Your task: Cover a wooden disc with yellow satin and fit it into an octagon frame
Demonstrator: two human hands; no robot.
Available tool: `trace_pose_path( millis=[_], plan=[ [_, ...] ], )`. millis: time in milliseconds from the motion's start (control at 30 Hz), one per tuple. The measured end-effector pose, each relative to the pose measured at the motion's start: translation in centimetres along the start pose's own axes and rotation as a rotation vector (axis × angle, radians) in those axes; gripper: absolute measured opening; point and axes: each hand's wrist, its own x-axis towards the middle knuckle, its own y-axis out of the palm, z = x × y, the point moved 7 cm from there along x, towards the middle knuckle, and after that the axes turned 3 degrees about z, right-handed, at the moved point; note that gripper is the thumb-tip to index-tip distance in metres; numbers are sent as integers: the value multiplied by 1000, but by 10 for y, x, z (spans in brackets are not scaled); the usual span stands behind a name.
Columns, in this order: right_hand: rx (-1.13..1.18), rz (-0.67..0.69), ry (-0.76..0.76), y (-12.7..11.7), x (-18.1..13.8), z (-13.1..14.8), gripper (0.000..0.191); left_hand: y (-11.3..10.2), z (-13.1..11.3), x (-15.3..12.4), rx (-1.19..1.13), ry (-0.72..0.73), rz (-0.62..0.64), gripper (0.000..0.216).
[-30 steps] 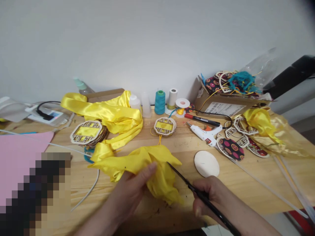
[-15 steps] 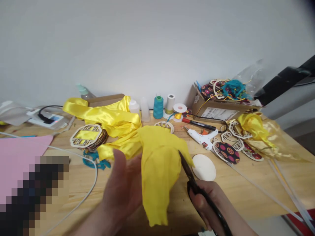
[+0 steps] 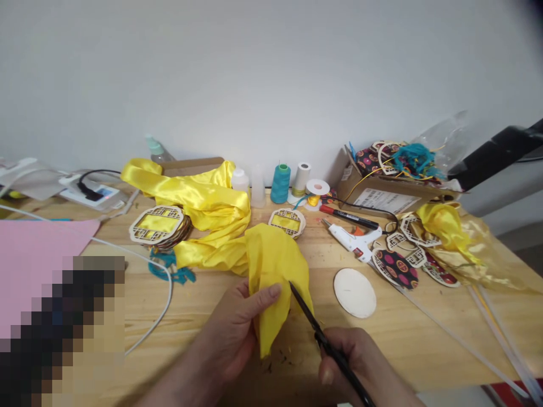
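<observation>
My left hand [image 3: 244, 316] pinches a piece of yellow satin fabric [image 3: 275, 260], thumb on top and fingers beneath. A narrow tip of the cloth hangs down past the hand. Black scissors [image 3: 314, 322] are gripped in my right hand [image 3: 352, 356], their blades pointing up and left against the fabric's right part. Whether the blades are parted I cannot tell. Behind, the cloth meets a long crumpled length of yellow satin [image 3: 212, 206]. A white oval disc [image 3: 354, 292] lies to the right of the scissors, and an oval wooden lattice frame [image 3: 287, 223] lies just beyond the fabric.
On the left are stacked lattice frames [image 3: 156, 226], teal scraps [image 3: 169, 265], a white cable [image 3: 169, 288] and pink sheet [image 3: 38, 243]. At the back stand a teal thread spool [image 3: 280, 183] and bottles [image 3: 257, 186]. Rightward lie a glue gun [image 3: 352, 240], marker [image 3: 350, 216] and cardboard box [image 3: 382, 198].
My left hand has gone from open beside the fabric to pinching it. The fabric has folded inward, baring the lattice frame behind. The scissors have shifted down and left.
</observation>
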Motion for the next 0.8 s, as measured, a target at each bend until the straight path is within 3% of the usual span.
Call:
trace_pose_path(
  millis=[133,400,567,800],
  plan=[
    [19,21,-64,4,-2,7,62,-2,0,-1,30,31,-46,24],
    [-65,40,-79,8,-7,7,68,-3,6,-3,96,9,-39,22],
    [-152,34,-157,8,-10,-1,59,-7,7,-4,103,4,-82,20],
    [-251,-73,-141,-2,-20,-8,59,-10,7,-5,124,-15,-106,16]
  ],
)
